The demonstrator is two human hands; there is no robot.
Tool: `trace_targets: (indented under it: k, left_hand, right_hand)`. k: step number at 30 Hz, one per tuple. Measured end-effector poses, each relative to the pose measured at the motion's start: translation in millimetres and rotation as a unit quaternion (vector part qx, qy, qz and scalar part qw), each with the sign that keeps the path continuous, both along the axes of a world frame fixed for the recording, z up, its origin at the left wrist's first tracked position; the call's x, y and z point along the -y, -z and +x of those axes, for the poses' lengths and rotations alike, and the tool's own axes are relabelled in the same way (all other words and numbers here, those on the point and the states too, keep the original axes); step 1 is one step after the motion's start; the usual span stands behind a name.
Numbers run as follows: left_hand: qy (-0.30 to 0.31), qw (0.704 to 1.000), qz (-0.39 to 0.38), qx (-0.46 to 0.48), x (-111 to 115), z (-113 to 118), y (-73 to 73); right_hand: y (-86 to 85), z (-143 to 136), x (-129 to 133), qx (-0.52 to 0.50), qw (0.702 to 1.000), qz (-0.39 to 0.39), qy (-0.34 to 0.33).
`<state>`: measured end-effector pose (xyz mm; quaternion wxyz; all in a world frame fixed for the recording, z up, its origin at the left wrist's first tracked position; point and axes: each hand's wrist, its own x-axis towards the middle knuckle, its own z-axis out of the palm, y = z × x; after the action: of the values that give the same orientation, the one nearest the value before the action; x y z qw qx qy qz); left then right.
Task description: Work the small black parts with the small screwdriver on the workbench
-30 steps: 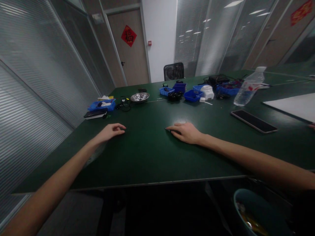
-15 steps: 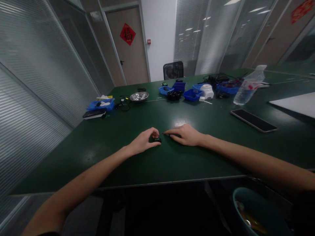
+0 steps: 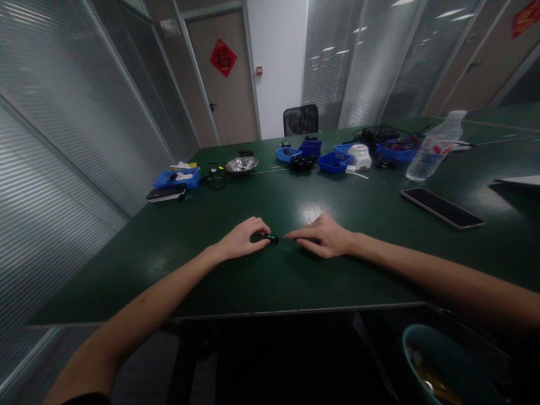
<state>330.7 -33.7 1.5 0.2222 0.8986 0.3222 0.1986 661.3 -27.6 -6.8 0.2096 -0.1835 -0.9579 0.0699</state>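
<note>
My left hand (image 3: 245, 238) rests on the green table, thumb and fingertips closed on the near end of a small black cylindrical piece (image 3: 273, 238) with a green mark. That piece lies close to the tabletop and points to the right. Opposite it, my right hand (image 3: 328, 236) is closed, index finger stretched forward, around a thin pointed tool (image 3: 284, 237). Only the slim tip shows; the fingers cover the rest, so its exact kind is unclear. A narrow gap appears between the tip and the black piece, though contact is hard to judge.
A phone (image 3: 441, 207) and a tilted-looking plastic bottle (image 3: 436, 147) are on the right. Along the back stand blue trays (image 3: 334, 162), a metal bowl (image 3: 242, 165) and cables (image 3: 215, 179). A bin (image 3: 426, 360) is below the front edge (image 3: 295, 311).
My left fingers have closed round the black piece, which now points toward the right hand. My right index finger has straightened along the tool, and the tip now lines up with the piece.
</note>
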Motion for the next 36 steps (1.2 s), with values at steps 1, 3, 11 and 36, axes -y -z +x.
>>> trace_targets:
  k: [1,3,11,36]
  left_hand:
    - [0.0,1.0,0.0,0.0,0.1,-0.3,0.0]
    - [0.003,1.0,0.002,0.0,-0.1,-0.9,0.4]
    - [0.026,1.0,-0.002,0.001,-0.9,-0.1,0.8]
    - [0.05,0.997,-0.045,0.032,1.9,3.8,0.3]
  right_hand:
    - [0.6,-0.4,0.3,0.009,1.0,0.009,-0.004]
    - [1.3,-1.4,0.9,0.027,0.999,0.031,-0.008]
    - [1.1,-3.7,3.1,0.052,0.996,0.073,-0.018]
    - [-0.9,-2.1,3.3,0.068,0.99,0.121,-0.037]
